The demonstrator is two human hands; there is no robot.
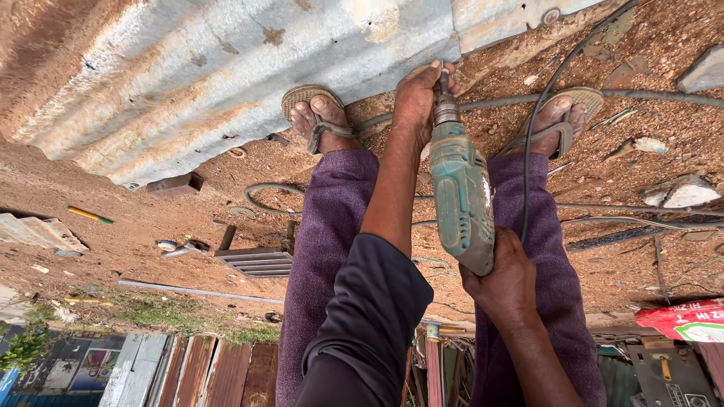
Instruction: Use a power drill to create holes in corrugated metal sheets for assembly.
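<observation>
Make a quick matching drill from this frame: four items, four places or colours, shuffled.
Things:
1. drill
2. left hand
3. right hand
4. corrugated sheet

Descriptions:
A. grips the drill's rear handle
B. grey, rust-stained, lying on the ground
C. teal, worn body
D. up at the chuck end, by the sheet's edge

Pairs: 1-C, 2-D, 3-A, 4-B

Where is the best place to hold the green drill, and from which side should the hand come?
Probably grip the green drill by the handle at its rear end, coming from behind, as the right hand does. Its bit end points away at the metal sheet, so the rear is free. The left hand steadies the front near the chuck, from the left side.
</observation>
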